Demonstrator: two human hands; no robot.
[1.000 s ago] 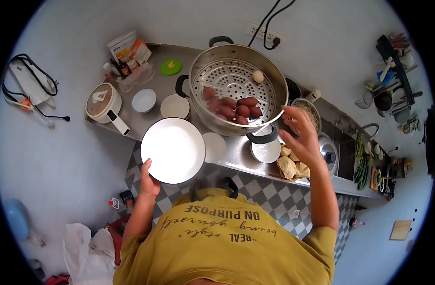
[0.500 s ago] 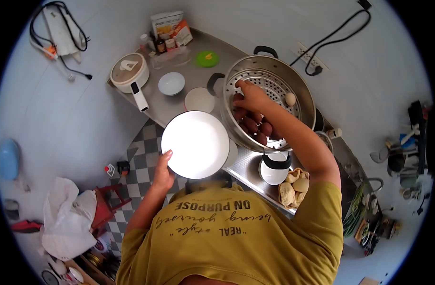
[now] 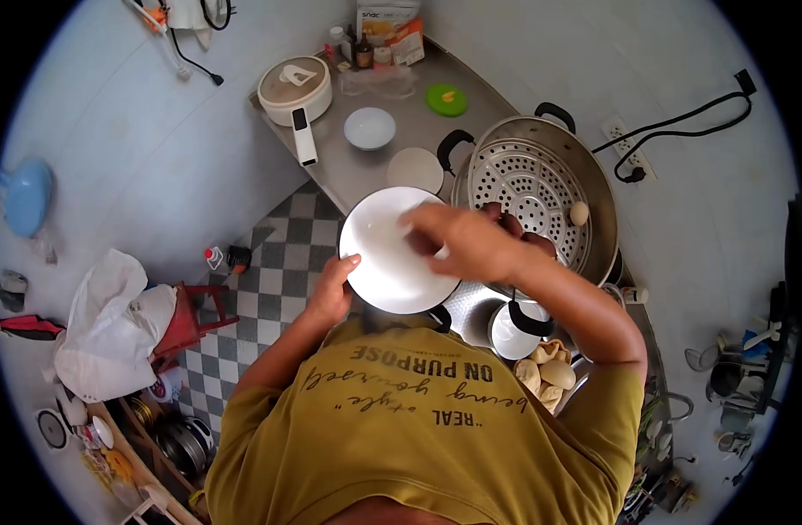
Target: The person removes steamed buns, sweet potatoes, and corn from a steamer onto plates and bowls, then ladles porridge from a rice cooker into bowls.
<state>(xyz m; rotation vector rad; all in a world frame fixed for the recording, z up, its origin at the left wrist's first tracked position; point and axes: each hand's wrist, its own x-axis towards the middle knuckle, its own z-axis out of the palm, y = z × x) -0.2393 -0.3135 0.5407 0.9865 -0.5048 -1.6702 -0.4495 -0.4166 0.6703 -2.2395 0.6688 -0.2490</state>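
Observation:
My left hand point(image 3: 332, 290) grips the edge of a white dish with a dark rim point(image 3: 383, 273), thumb over the rim. My right hand point(image 3: 475, 241) is over the dish, smeared by motion, its fingers curled. Something dark shows at its fingertips, perhaps one of the reddish-brown round foods, but I cannot make it out. Beside the dish stands a large steel steamer pot point(image 3: 600, 197) with a perforated tray point(image 3: 528, 171). Several reddish-brown round foods point(image 3: 511, 224) lie in it, partly hidden by my right hand and forearm. A pale egg point(image 3: 578, 213) sits at the tray's right side.
On the steel counter point(image 3: 471, 105) are a lidded white pan point(image 3: 296, 87), a light bowl point(image 3: 370, 129), a green lid point(image 3: 445, 100), and bottles with packets. A white container point(image 3: 513, 337) and pale brown food point(image 3: 545, 374) are near my right elbow. A red stool point(image 3: 186, 319) stands left.
My right hand has moved out of the steamer pot, leftward and down to over the dish. My left hand still holds the dish. The whole view has shifted.

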